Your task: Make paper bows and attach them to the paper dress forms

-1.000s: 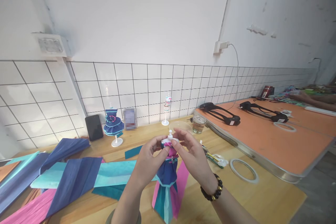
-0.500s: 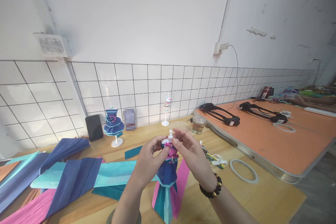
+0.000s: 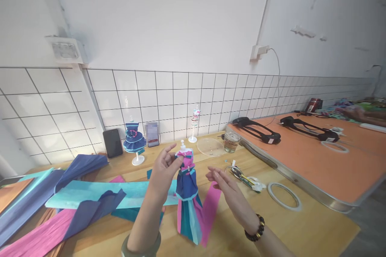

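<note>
A miniature dress form stands upright in front of me, wearing a pink bodice, a navy skirt with light-blue trim and a long train in pink, teal and light blue. My left hand grips it at the bodice, thumb on the front, other fingers partly hidden behind. To its right, my right hand is apart from the dress, fingers stretched out and nothing visible in them. A pink crepe-paper strip lies beside the train, under my right fingertips.
Crepe-paper strips cover the table's left. Behind stand a phone, a navy-dressed form, another phone and a smaller form. Rightward are a clear disc, glass jar, tools, tape roll and orange table.
My right hand has left the bodice and moved right and down. The left hand still holds the form, now slightly further left. A navy strip on the left has slumped lower.
</note>
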Demonstrator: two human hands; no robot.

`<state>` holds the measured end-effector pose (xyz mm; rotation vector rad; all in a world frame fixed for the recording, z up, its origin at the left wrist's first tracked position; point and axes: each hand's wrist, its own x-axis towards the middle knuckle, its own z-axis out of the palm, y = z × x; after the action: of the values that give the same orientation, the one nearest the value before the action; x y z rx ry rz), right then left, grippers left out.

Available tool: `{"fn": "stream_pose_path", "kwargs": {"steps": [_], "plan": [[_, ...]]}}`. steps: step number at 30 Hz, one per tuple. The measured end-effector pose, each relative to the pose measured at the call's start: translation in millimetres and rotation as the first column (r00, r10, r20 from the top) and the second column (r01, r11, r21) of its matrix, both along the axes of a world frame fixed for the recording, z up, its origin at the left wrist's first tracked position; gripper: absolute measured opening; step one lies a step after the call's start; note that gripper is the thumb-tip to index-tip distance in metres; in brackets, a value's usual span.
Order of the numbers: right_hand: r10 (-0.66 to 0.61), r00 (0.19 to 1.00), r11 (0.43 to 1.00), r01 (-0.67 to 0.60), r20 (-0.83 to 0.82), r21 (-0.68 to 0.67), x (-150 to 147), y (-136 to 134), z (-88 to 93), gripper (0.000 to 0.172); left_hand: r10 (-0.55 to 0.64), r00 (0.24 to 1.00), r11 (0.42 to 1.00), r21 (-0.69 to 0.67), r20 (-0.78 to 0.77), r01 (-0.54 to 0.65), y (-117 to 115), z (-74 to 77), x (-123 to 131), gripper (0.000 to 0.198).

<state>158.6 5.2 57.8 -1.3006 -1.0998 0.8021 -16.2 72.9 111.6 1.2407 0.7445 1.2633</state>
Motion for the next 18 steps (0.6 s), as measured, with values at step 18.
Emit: {"fn": "stream_pose_path", "kwargs": {"steps": [18], "plan": [[0.172, 0.941, 0.982, -0.187, 0.290, 0.025, 1, -1, -1.0, 0.029, 0.126, 0.982, 0.990, -0.074, 0.139, -0.116, 3, 7.0, -20, 0.054]]}}
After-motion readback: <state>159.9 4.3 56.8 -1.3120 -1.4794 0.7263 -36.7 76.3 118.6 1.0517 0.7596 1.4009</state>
